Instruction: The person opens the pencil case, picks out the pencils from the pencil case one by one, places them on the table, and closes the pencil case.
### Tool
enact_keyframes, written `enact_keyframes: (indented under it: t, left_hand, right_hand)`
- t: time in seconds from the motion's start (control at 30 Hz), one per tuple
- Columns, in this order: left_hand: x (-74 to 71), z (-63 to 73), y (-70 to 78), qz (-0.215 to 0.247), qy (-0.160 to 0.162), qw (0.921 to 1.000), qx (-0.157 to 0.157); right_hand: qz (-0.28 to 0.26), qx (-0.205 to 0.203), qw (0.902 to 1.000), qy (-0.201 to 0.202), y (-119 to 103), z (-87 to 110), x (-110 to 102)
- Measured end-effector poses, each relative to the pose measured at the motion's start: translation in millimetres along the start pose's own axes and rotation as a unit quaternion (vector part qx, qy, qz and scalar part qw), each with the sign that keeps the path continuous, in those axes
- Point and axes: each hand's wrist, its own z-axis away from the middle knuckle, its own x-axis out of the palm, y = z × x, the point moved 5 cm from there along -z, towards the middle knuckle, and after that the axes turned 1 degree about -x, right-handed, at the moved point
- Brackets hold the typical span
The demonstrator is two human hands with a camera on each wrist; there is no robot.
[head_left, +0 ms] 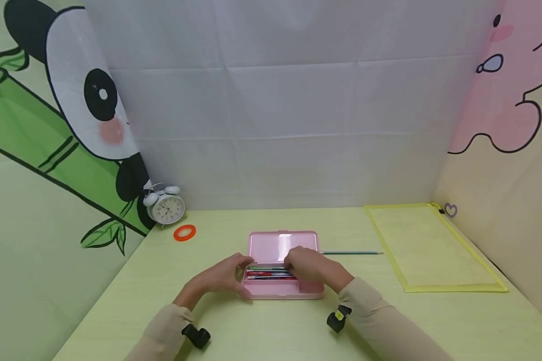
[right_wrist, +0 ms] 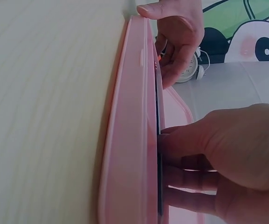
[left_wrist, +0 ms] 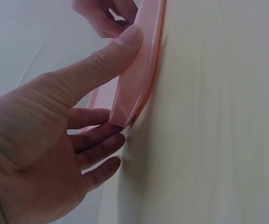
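Note:
A pink pencil case (head_left: pixel 283 290) lies on the table with its lid (head_left: pixel 266 245) folded back. Several pencils (head_left: pixel 267 274) lie lengthwise inside it, green, red and dark ones among them. My left hand (head_left: pixel 226 275) holds the case's left end, the thumb on its front side and the fingers about the end. My right hand (head_left: pixel 308 263) reaches into the case from the right. In the right wrist view its thumb and fingers pinch a dark pencil (right_wrist: pixel 160 186) lying along the case; the fingertips are partly hidden.
A teal pencil (head_left: pixel 352 253) lies on the table right of the lid. Farther right is a yellow-edged mesh zip pouch (head_left: pixel 438 250). At the back left stand a white alarm clock (head_left: pixel 168 208) and an orange tape roll (head_left: pixel 177 237). A white sheet (head_left: pixel 289 110) hangs behind the table.

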Motion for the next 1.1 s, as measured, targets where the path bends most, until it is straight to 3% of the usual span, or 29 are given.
enact_keyframes:
  t: [0.33,0.63,1.1]
  left_hand:
    - [0.1,-0.9,-3.1,-0.001,-0.004,1.0,0.002]
    - [-0.1,-0.7,-0.1,-0.002,0.0,0.9999,0.012]
    - [-0.4,-1.1,2.1,0.0,-0.006,0.9999,0.012]
  right_hand:
    - [0.044,-0.024,0.9988,0.003,-2,0.0,-1]
    - [0.041,0.017,0.9989,0.013,-1,6.5,-13]
    - [0.013,-0.018,0.9976,0.065,22,52.1,-49]
